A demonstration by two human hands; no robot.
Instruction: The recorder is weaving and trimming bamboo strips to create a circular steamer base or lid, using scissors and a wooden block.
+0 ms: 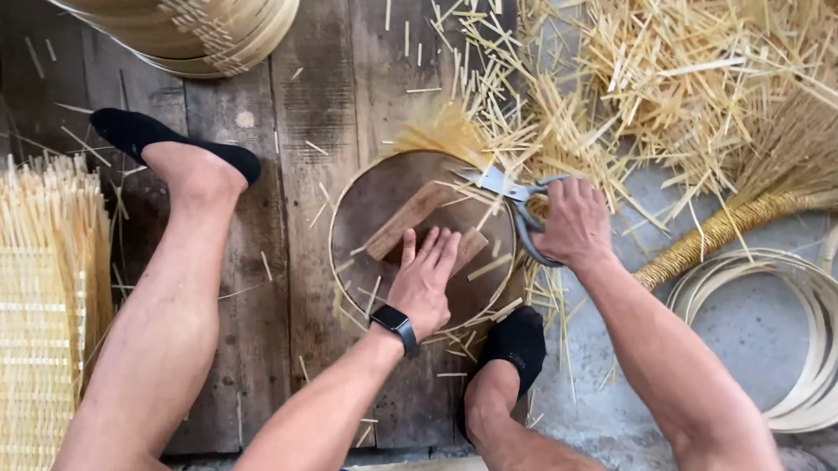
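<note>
Left hand [424, 282] lies flat, open, on the round tray [364, 206]; right hand [573, 222] grips scissors [504, 187] at its rim. Trimmed strips [685, 68] lie beyond; trimming unfinished.

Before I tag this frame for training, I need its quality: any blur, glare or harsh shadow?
Head view: lighting soft and even, no glare; only faint shadows under the left hand and inside the round frame. Scissors in the right hand and the straw scraps look sharp; the stacked baskets are cut off by the top edge.
</note>
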